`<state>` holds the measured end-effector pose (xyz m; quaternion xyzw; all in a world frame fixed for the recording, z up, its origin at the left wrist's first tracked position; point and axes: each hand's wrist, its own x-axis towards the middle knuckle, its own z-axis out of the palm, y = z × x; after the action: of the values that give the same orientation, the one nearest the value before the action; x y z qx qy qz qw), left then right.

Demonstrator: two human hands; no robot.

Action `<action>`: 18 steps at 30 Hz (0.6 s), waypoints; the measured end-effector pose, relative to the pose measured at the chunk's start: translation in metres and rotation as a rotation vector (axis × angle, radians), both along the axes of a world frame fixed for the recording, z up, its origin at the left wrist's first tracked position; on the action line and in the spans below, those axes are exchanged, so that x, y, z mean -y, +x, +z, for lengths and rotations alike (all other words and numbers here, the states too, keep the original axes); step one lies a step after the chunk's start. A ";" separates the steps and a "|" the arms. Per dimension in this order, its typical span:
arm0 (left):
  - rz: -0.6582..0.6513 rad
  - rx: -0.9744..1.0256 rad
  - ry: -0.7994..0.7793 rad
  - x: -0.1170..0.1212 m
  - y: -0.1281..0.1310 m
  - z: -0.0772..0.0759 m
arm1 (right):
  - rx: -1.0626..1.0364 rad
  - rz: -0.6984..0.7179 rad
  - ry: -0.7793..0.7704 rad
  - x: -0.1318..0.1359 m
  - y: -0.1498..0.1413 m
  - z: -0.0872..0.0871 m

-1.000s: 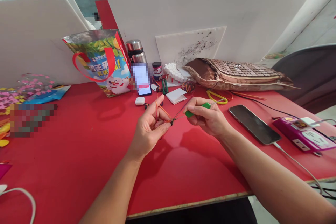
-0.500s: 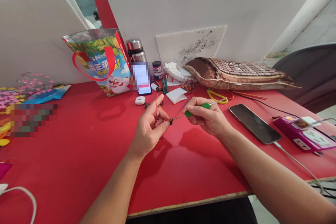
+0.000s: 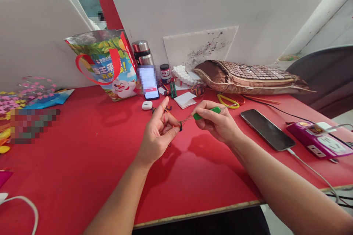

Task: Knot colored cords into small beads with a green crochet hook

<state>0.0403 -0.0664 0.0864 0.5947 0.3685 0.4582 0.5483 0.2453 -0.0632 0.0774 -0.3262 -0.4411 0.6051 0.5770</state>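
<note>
My left hand (image 3: pixel 158 132) pinches a small dark piece of yarn work (image 3: pixel 180 126) between thumb and fingers, with its index finger stretched up. Orange and red yarn (image 3: pixel 170 114) runs around that index finger down to the piece. My right hand (image 3: pixel 217 119) is closed around the green handle of a crochet hook (image 3: pixel 207 113). The hook's thin metal shaft reaches left to the dark piece, and its other metal end sticks out to the right behind the fingers. How the tip sits in the stitches is too small to make out.
On the red table (image 3: pixel 96 176) stand a lit phone (image 3: pixel 150 80), an earbud case (image 3: pixel 147 105), a multicoloured yarn ball (image 3: pixel 198 90) and folded white paper (image 3: pixel 185 100). Yellow-handled scissors (image 3: pixel 227 101), a charging phone (image 3: pixel 267 129) and a purple power strip (image 3: pixel 321 139) lie right. A printed bag (image 3: pixel 103 66) stands back left.
The hook has shifted slightly, its shaft now meeting the dark piece a little higher. My left index finger has moved slightly, and the yarn strands between the hands have drawn closer to the hook.
</note>
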 end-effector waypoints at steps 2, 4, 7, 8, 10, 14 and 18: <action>0.008 0.013 -0.018 0.000 0.000 0.001 | -0.001 0.008 0.009 0.000 -0.002 -0.001; 0.012 0.033 -0.033 0.001 0.000 0.001 | 0.004 0.016 0.028 0.000 -0.006 -0.004; 0.020 0.095 -0.064 0.000 0.001 -0.001 | -0.013 0.012 0.056 0.002 -0.016 -0.010; 0.022 0.125 -0.078 0.000 0.002 -0.003 | -0.030 0.008 0.060 0.003 -0.020 -0.012; 0.034 0.186 -0.111 -0.002 0.003 -0.005 | -0.078 0.000 0.048 0.005 -0.027 -0.015; 0.050 0.236 -0.154 -0.003 0.004 -0.006 | -0.193 0.040 -0.053 0.006 -0.032 -0.017; -0.004 0.186 -0.154 0.000 0.002 -0.004 | -0.181 0.122 -0.098 0.000 -0.017 -0.014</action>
<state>0.0427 -0.0661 0.0826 0.5066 0.3489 0.4808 0.6248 0.2287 -0.0630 0.0635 -0.2706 -0.3760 0.6868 0.5601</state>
